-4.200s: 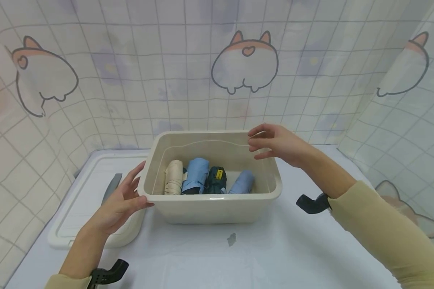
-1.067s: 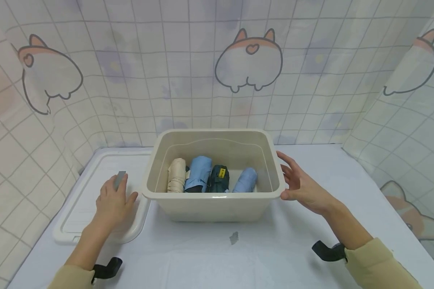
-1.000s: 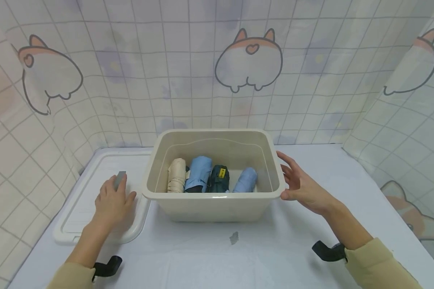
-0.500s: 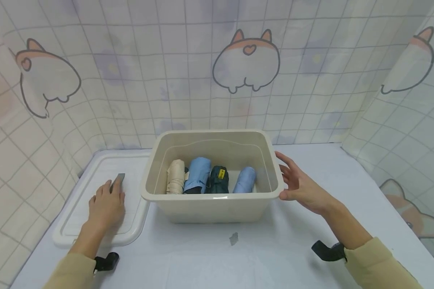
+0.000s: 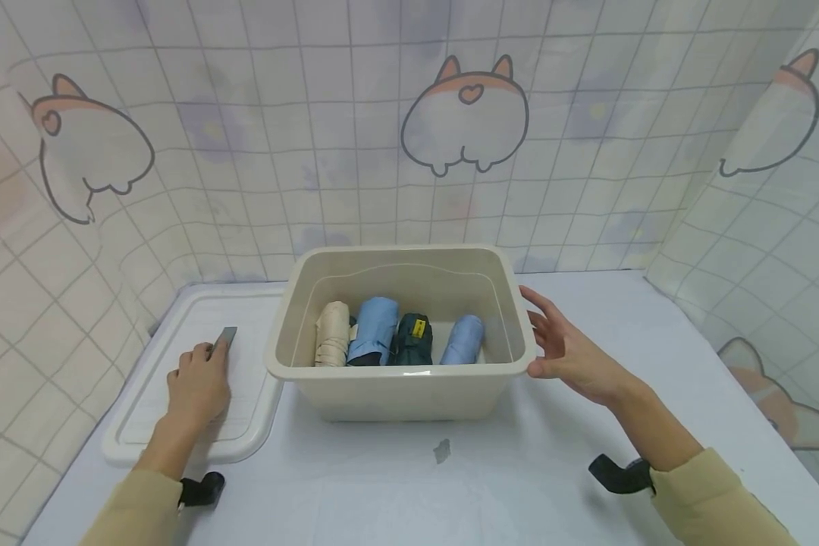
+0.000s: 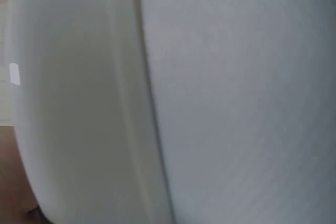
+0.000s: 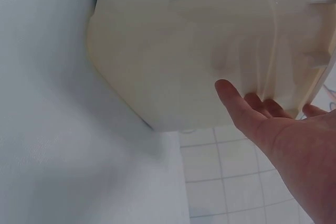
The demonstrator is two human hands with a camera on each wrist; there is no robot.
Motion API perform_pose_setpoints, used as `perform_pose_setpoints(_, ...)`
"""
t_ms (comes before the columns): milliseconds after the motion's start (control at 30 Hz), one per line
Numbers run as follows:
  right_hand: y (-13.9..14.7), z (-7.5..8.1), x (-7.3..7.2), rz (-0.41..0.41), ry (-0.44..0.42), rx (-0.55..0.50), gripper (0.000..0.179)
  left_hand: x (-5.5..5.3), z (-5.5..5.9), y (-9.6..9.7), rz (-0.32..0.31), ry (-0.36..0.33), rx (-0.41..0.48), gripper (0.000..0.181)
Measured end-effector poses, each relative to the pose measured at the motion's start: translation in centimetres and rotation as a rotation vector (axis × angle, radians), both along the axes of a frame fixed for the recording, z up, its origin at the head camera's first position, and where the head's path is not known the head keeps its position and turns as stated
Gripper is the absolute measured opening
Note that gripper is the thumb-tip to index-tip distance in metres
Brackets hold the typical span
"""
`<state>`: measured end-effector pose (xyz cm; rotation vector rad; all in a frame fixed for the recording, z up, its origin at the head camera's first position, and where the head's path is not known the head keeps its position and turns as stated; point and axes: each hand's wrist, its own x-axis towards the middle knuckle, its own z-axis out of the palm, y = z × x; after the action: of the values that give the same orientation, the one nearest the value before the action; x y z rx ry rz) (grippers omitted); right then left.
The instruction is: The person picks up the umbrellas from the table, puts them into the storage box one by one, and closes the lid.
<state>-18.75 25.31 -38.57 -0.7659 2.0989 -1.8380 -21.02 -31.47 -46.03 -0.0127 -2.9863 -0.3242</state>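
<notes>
A cream plastic storage bin (image 5: 396,398) stands in the middle of the table. In it lie a beige rolled bundle (image 5: 332,334), a blue rolled bundle (image 5: 375,330), a dark green bundle (image 5: 412,339) with a yellow label, and a smaller light-blue roll (image 5: 462,340). Left of it lies a white lid (image 5: 252,409) with a grey handle (image 5: 227,334). My left hand (image 5: 198,383) grips that handle from above, its fingers mostly hidden. My right hand (image 5: 569,353) rests loosely at the bin's right end, fingers spread; in the right wrist view the fingertips (image 7: 226,88) lie against the wall.
A white cloth (image 5: 484,478) covers the table, with a small grey patch (image 5: 441,451) in front of the bin. A grid-patterned curtain (image 5: 355,152) with cartoon animals hangs behind and at both sides. Black camera mounts (image 5: 619,476) sit on both wrists.
My left hand left the bin's left rim, reached onto the lid and closed on its grey handle. My right hand came down from above the bin to its right end and stays there.
</notes>
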Motion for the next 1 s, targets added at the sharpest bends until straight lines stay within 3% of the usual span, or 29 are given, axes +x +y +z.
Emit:
perform_pose_setpoints(167,0.0,0.1,0.0,-0.003,0.008,0.011,0.109,-0.1,0.3,0.3,-0.014,-0.004,-0.010,0.046)
perform_pose_setpoints(567,0.0,0.1,-0.2,0.021,-0.020,-0.020,0.109,-0.5,0.6,1.1,-0.071,0.082,-0.013,0.042)
perform_pose_setpoints(733,0.0,0.1,0.0,0.004,-0.012,-0.001,0.109,-0.8,1.7,1.0,-0.095,0.125,-0.007,0.038)
perform_pose_setpoints(1000,0.1,-0.1,0.0,0.006,0.001,-0.004,0.109,-1.7,4.3,0.1,-0.119,0.156,0.021,0.036)
